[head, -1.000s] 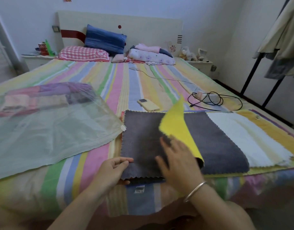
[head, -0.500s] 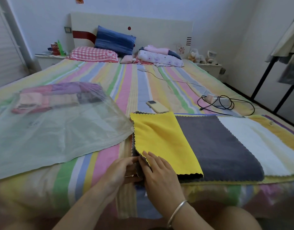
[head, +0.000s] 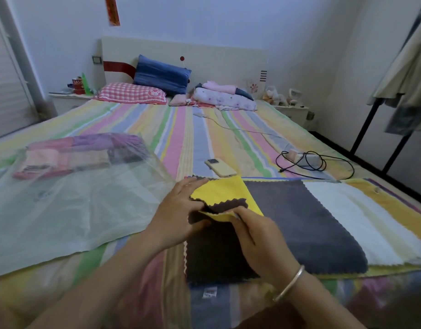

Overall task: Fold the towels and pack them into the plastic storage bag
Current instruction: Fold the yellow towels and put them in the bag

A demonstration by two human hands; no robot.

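A towel that is yellow on one side and dark grey on the other [head: 222, 193] lies on the striped bed in front of me, partly folded with its near edge turned up and away. My left hand [head: 178, 214] pinches its left edge. My right hand [head: 257, 233] grips the raised near edge. Under it lies a dark grey towel [head: 299, 224], with a white towel [head: 342, 217] and a yellow one [head: 390, 205] spread to the right. The clear plastic storage bag [head: 69, 210] lies to the left, holding several folded towels [head: 81, 153] at its far end.
A phone in a yellow case [head: 220, 167] lies just beyond the towels. A black cable with a charger [head: 311, 162] is coiled at the right. Pillows [head: 157, 86] and bedding sit at the headboard. A clothes rack [head: 383, 129] stands beside the bed on the right.
The yellow flap was folded over to the left and laid flat; now both hands have lifted the towel's near edge and carried it away from me, showing its dark underside.
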